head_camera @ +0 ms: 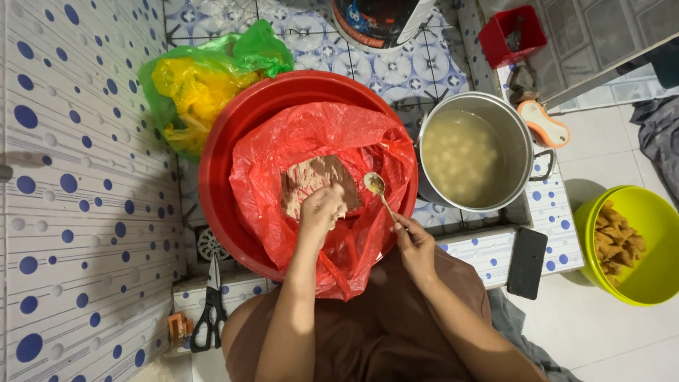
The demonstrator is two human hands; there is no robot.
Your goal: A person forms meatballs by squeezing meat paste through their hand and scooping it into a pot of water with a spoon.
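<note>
Left hand (322, 210): clenched, knuckles up, pressed into the brownish paste (318, 180) that lies in the red bag; what the fingers pinch underneath cannot be told.
Right hand (414, 244): grasping the thin handle of a metal spoon (378, 189), bowl end raised and pointing toward the paste, a small pale load in the bowl.
Paste: flat brown-and-pale mass at the middle of the red basin, touching the left hand, just beside the spoon bowl.
Red plastic bag (353, 141): lines the red basin, crumpled, its lower edge hanging over the basin's near rim toward the person's lap.
Red basin (219, 170): landmark; round, wide, set on tiled ledge.
Handling note: judged best to keep the left hand low over the paste so the portion does not drag the loose bag up, and to hold the spoon level while it is over the bag, so drips fall inside the basin.
Steel pot (520, 131): just right of the basin, touching or nearly so; full of cloudy broth with pale round lumps.
Green and yellow bags (198, 78): beyond the basin's far-left rim.
Scissors (211, 311): near-left of the basin, on the ledge.
Black phone (527, 263): near-right of the basin, past the pot.
Lime bowl (654, 212): well right of the basin, on the floor, holding fried golden pieces.
</note>
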